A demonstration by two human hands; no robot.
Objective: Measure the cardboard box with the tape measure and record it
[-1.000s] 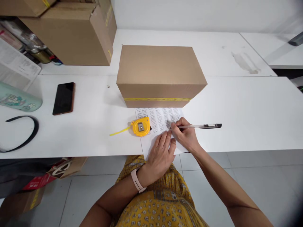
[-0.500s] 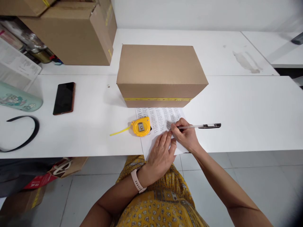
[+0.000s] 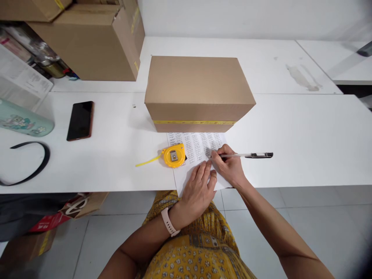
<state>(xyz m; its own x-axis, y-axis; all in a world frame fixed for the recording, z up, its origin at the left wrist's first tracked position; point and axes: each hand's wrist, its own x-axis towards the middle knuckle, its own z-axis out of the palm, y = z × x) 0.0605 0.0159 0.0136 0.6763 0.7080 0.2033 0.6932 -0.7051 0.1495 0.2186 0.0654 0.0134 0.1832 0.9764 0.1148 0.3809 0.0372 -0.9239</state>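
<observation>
My right hand (image 3: 228,164) is closed around a clear pen (image 3: 247,155) with a black cap, its tip on a sheet of paper (image 3: 196,149) covered in rows of small writing. My left hand (image 3: 197,190) lies flat on the lower part of that sheet, fingers stretched out, a pale watch on the wrist. A yellow tape measure (image 3: 173,155) rests on the sheet's left edge with a short length of tape pulled out to the left. A closed cardboard box (image 3: 199,91) with a yellow tape band stands just behind the paper.
On the white table (image 3: 305,147) to the left lie a black phone (image 3: 80,120), a mint-green case (image 3: 24,121) and a black strap (image 3: 27,162). Larger cardboard boxes (image 3: 93,38) are stacked at the back left. Bags and a box sit on the floor under the table's left side.
Nothing has visibly changed apart from a slight shift of the camera; both hands stay on the paper.
</observation>
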